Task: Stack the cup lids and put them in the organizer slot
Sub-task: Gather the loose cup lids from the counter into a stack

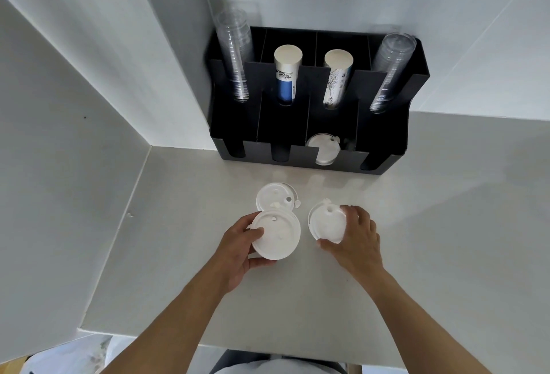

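My left hand (pixel 238 250) grips a white cup lid (pixel 276 233) by its near-left rim, lifted slightly over the counter. Just beyond it another white lid (pixel 275 196) lies flat on the counter, partly overlapped. My right hand (pixel 355 239) closes on the right edge of a third white lid (pixel 326 223), which is tilted up. A black organizer (pixel 384 138) stands against the back wall. Its third front slot from the left holds white lids (pixel 323 147).
The organizer's back compartments hold two stacks of clear cups (pixel 235 55) (pixel 390 73) and two sleeves of paper cups (pixel 287 73) (pixel 337 79). A white wall closes the counter (pixel 446 210) on the left. The counter's front edge runs below my forearms.
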